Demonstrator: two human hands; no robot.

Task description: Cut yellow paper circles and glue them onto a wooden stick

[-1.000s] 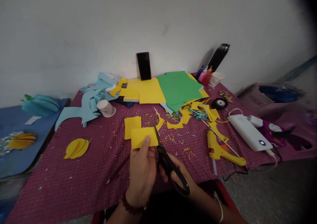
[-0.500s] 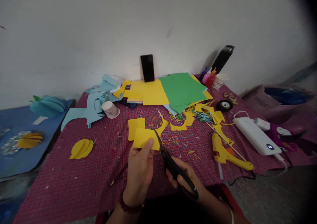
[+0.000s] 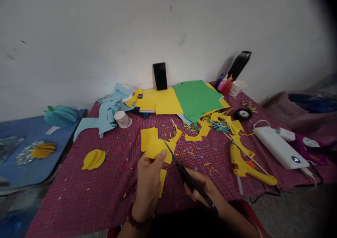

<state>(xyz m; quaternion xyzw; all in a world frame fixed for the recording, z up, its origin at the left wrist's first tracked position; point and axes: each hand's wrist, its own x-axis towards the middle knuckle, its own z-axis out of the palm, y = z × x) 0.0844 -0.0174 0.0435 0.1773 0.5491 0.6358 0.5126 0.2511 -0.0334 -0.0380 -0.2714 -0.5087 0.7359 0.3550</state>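
A pale wall (image 3: 118, 31) rises behind a red checked tablecloth (image 3: 105, 196); the left hand (image 3: 149, 182) reaches in from the near edge, wrist upright, thumb flat on top and fingers closed beneath a yellow card (image 3: 155, 148); the right hand (image 3: 202, 185) comes slanting from the near right, fingers curled round the handles of black scissors (image 3: 193, 183), some fingers hidden; compared with a second ago, the card has turned, its right end swung nearer, and a yellow strip (image 3: 162, 185) now shows just right of the left hand; the scissors' long axis runs from near right to far left, tips pointing far left at the card's right part; the card lies roughly crosswise, above the near middle of the cloth.
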